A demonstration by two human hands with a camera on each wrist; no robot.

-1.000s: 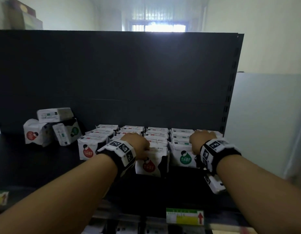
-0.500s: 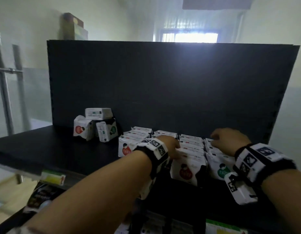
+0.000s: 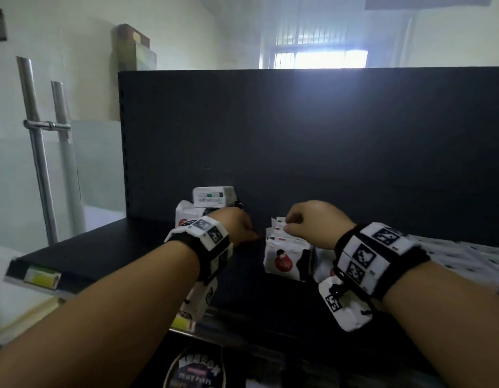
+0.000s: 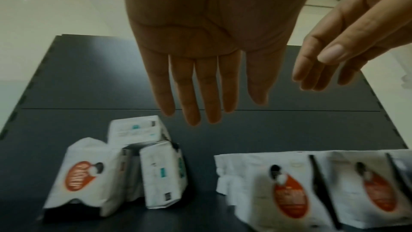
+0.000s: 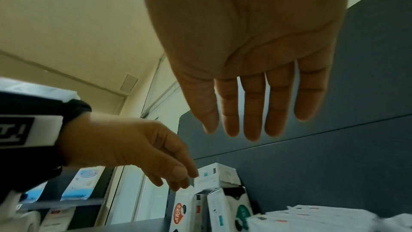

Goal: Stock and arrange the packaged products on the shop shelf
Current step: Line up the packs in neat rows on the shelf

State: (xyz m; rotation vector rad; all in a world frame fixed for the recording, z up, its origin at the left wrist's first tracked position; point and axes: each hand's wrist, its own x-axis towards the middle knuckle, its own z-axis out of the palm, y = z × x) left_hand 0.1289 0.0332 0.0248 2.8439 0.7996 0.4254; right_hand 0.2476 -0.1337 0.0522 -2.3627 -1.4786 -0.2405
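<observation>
White packs with red or green oval marks stand in tight rows (image 3: 286, 259) on the black shelf (image 3: 102, 247). Left of the rows is a loose pile: a red-marked pack (image 4: 82, 177), a green-marked pack (image 4: 162, 174), and one lying flat on top (image 3: 213, 196). My left hand (image 3: 239, 226) hovers over the gap between pile and rows, its fingers (image 4: 191, 105) straight and empty. Over the rows' left end my right hand (image 3: 310, 219) hangs, its fingers (image 5: 252, 121) straight, and holds nothing.
A tall black back panel (image 3: 298, 130) closes the shelf behind. Two metal poles (image 3: 38, 152) stand at the left, and a cardboard box (image 3: 134, 49) sits behind the panel's top. A yellow-green price label (image 3: 42, 277) marks the shelf edge. More products lie on a lower shelf (image 3: 195, 371).
Both hands have lifted off the rows of packs and shifted left toward the gap by the loose pile. The head view has swung left.
</observation>
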